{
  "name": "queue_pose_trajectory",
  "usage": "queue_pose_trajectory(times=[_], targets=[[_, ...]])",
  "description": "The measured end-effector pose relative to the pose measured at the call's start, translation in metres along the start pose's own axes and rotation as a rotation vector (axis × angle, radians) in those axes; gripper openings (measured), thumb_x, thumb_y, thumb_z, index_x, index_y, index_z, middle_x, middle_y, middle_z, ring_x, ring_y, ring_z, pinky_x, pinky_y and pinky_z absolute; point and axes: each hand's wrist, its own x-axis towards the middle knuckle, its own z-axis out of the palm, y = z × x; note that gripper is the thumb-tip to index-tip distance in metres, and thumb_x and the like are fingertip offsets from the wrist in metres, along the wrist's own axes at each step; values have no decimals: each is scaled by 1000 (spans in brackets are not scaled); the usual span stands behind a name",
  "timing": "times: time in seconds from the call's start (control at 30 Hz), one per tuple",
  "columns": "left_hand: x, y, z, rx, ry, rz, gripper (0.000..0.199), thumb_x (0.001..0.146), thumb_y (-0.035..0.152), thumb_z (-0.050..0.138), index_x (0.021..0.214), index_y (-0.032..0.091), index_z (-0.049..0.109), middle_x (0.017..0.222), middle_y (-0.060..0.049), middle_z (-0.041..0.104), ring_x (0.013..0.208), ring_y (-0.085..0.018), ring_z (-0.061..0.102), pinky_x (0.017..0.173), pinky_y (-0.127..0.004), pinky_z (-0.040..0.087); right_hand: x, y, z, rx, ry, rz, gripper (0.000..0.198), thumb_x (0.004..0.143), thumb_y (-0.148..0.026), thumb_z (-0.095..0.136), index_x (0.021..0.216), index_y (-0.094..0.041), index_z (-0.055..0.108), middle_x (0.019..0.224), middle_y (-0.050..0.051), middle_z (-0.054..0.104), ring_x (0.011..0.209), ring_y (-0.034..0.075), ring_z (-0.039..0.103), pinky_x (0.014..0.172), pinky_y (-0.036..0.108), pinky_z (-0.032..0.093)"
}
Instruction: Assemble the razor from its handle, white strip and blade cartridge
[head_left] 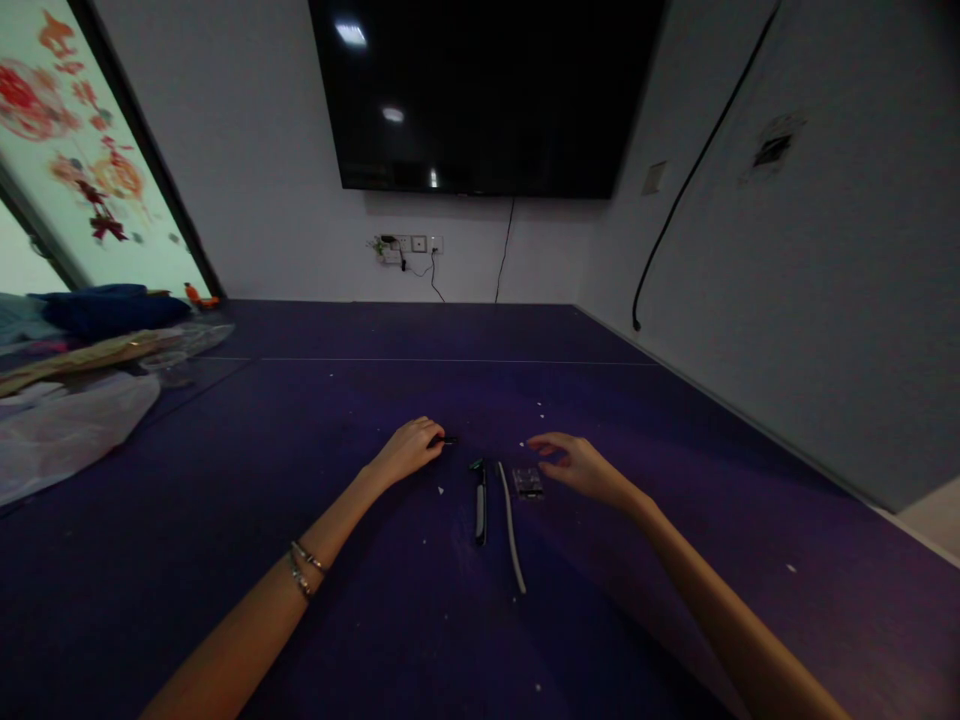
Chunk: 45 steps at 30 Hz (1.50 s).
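Observation:
My left hand (412, 450) rests low over the dark purple surface (360, 600), its fingers closed on a small black object (450, 440) whose kind I cannot make out. To the right, my right hand (581, 465) hovers with thumb and fingers apart and nothing between them. Just beside its thumb lies a small clear packet (529, 484) with something dark inside. Between my hands, a slim tool (481, 510) with a grey and black handle and a greenish head lies lengthwise. Next to it is a short length of grey cable (512, 530), slightly bent.
White scraps (441, 490) dot the surface. Plastic bags (82, 430) and a dark blue cloth bundle (112, 310) lie at the far left. A wall-mounted television (487, 100) hangs ahead, above sockets (418, 244). A black cable (697, 160) hangs along the right wall.

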Motion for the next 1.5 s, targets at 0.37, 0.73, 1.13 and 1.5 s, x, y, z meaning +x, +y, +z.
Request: queue_pose_trajectory(times=[0.37,0.73,1.13,1.5], targets=[[4,80,-29,-61,59,227,12,84,21,49,90,15,58,85,-5,61,85,-18,53,78,-32,43,-4,-45,12,-113,78,-189,21,80,-30,56,98,-22,64,92,5,66,83,18,59,68,30,48],[0,93,-26,-56,73,247,15,86,23,47,89,15,59,82,-5,60,82,-18,52,77,-34,42,-5,-47,14,-209,62,-260,15,81,-28,56,91,-22,65,88,5,64,87,18,57,75,32,46],[8,90,-16,-229,63,120,48,77,34,58,120,17,46,117,-9,56,108,-21,50,92,-36,40,-4,-13,-1,-130,27,-167,13,78,-26,57,86,-21,66,87,5,65,86,18,59,76,33,46],[31,113,35,-128,-136,84,69,70,37,62,127,8,38,121,-19,53,110,-30,50,91,-40,39,-6,25,8,-149,-99,-68,11,75,-24,60,81,-21,69,90,4,64,85,18,59,80,32,46]])
